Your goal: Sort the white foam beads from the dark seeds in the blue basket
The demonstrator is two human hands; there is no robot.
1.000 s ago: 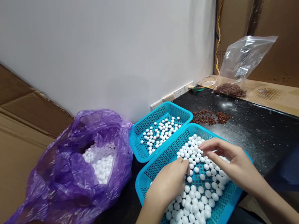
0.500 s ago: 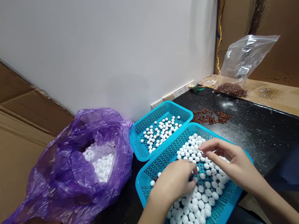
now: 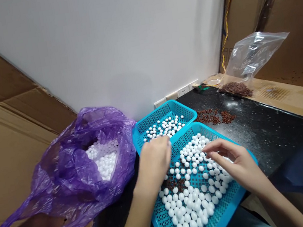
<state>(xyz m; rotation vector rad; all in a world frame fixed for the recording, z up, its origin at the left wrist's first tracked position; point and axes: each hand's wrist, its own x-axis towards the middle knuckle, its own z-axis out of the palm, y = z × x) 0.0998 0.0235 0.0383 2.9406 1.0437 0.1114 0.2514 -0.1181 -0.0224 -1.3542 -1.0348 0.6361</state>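
My left hand [image 3: 155,157] is over the far left edge of the near blue basket [image 3: 225,215], beside the far basket [image 3: 192,112]. Its fingers curl downward and whatever they hold is hidden. My right hand [image 3: 237,163] hovers above the right side of the near basket, thumb and forefinger tips almost together over the white balls [image 3: 195,152]. I cannot make out anything between them. Many small white balls lie spread in the near basket. A patch of small reddish-brown pieces [image 3: 176,184] lies among them. Fewer white balls [image 3: 168,127] are in the far basket.
A purple plastic bag [image 3: 65,174] with more white balls [image 3: 105,162] stands at the left. Reddish-brown pieces [image 3: 211,116] lie loose on the black tabletop [image 3: 260,138]. A clear zip bag [image 3: 254,53] with brown pieces is at the back right, near wall sockets [image 3: 184,90].
My left hand has moved from the middle of the near basket up and left towards the far basket, uncovering the reddish-brown patch. The right hand keeps its pose.
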